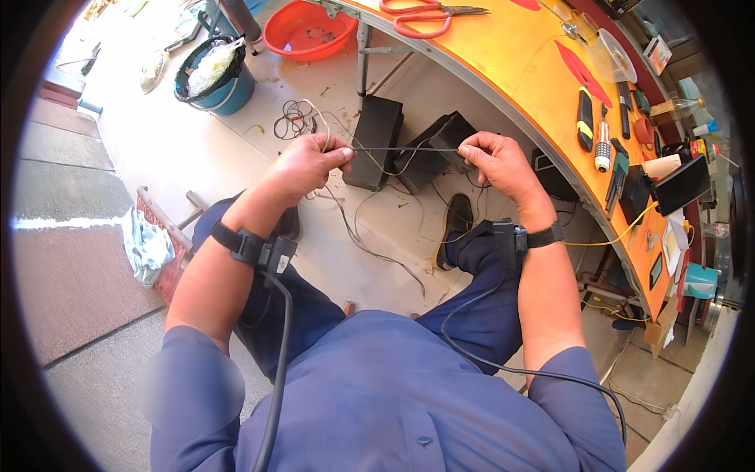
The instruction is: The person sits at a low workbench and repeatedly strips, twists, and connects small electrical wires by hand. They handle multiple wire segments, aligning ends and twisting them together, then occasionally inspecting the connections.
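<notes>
Wire taut beside table; left hand and right hand pinch it, well separated, probably keeping it straight.

The pale tiled floor runs below the left fingers and the right fingers. Two black boxes rest on it, lower down and between both sets. A tangle of thin cable lies left of the left fingers and slightly beyond; a loose dark cable trails nearer the body. Farther beyond the left fingers are a teal bucket and a red basin.

The yellow-orange table extends beyond and right of the right fingers. Red-handled scissors lie on its far part; a black-and-yellow knife and a screwdriver lie to their right.
</notes>
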### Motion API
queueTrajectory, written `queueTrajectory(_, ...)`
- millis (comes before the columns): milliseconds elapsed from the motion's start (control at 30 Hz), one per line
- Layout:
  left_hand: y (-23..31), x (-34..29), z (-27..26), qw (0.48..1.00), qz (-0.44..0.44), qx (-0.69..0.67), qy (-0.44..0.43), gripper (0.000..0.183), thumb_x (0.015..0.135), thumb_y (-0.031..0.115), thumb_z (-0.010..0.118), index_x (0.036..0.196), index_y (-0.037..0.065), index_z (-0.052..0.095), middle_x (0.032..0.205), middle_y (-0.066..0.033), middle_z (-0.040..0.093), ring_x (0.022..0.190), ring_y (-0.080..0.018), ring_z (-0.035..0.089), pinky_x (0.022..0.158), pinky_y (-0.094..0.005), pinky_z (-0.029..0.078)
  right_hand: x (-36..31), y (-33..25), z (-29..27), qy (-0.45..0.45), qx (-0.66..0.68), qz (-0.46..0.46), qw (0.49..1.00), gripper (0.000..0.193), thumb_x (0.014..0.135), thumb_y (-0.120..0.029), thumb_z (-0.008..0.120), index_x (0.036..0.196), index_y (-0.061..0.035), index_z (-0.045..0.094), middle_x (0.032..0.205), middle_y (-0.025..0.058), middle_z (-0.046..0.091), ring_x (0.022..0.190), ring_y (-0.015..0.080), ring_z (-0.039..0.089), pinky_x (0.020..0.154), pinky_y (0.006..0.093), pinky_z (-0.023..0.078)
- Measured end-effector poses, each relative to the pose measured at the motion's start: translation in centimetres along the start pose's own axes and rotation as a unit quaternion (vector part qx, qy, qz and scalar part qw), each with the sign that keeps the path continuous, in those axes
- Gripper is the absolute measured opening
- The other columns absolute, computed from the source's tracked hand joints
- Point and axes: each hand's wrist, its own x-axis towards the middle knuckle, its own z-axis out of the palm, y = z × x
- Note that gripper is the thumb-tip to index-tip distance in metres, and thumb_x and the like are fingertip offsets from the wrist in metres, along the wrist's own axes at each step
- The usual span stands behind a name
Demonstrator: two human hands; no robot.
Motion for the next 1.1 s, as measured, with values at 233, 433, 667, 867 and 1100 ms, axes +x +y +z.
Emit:
queueTrajectory(233, 1.5, 1.1, 0.3, 0.999, -0.013, 0.035, -0.039, 0.021, 0.099, 0.027, 0.065, 0.106, 0.007, 0.069, 0.082, 0.0026, 0.067, 0.06, -0.0044, 0.046, 0.053, -0.0213, 0.04, 2.9, -1.5, 2.4, 0.066, -0.316, -0.183, 0.929, 0.024, 0.084, -0.025, 0.074, 0.098, -0.0057, 0.075, 0.094, 0.0096, 0.071, 0.088, 0.0291, 0.067, 0.078, 0.037, 0.054)
queueTrajectory(433, 2.1, 1.3, 0.8, 0.997, -0.02, 0.029, -0.074, 0.022, 0.1, 0.026, 0.064, 0.107, 0.006, 0.068, 0.082, 0.0028, 0.067, 0.059, -0.0041, 0.046, 0.052, -0.0214, 0.04, 4.8, -2.2, 8.0, -0.113, 0.01, -0.142, 0.983, 0.019, 0.092, -0.02, 0.069, 0.101, -0.0037, 0.074, 0.091, 0.0084, 0.072, 0.084, 0.0199, 0.069, 0.075, 0.0317, 0.053)
queueTrajectory(667, 1.7, 2.2, 1.2, 0.994, -0.006, -0.092, -0.065, 0.02, 0.101, 0.023, 0.064, 0.106, 0.003, 0.065, 0.084, -0.0005, 0.066, 0.055, -0.0038, 0.043, 0.049, -0.02, 0.036, 5.2, -1.8, 7.7, -0.194, 0.238, 0.045, 0.951, 0.017, 0.1, -0.019, 0.064, 0.101, -0.0025, 0.069, 0.08, 0.0024, 0.068, 0.073, 0.0093, 0.066, 0.064, 0.0229, 0.049)
queueTrajectory(867, 1.2, 2.3, 1.6, 0.982, 0.012, -0.181, -0.055, 0.018, 0.1, 0.02, 0.066, 0.105, 0.003, 0.062, 0.086, -0.0031, 0.066, 0.051, -0.0033, 0.043, 0.046, -0.0176, 0.032, 5.0, -1.9, 7.9, -0.133, 0.312, 0.063, 0.939, 0.018, 0.101, -0.021, 0.063, 0.104, -0.0035, 0.069, 0.078, 0.0019, 0.068, 0.065, 0.0085, 0.065, 0.055, 0.02, 0.047)
queueTrajectory(1100, 0.9, 2.5, 2.3, 0.979, 0.014, -0.196, -0.063, 0.016, 0.1, 0.019, 0.065, 0.105, 0.004, 0.061, 0.087, -0.0041, 0.067, 0.049, -0.0031, 0.043, 0.045, -0.0178, 0.031, 5.0, -2.1, 7.3, -0.089, 0.373, 0.081, 0.92, 0.017, 0.101, -0.022, 0.062, 0.102, -0.0053, 0.067, 0.076, 0.0002, 0.065, 0.056, 0.0049, 0.057, 0.047, 0.017, 0.038)
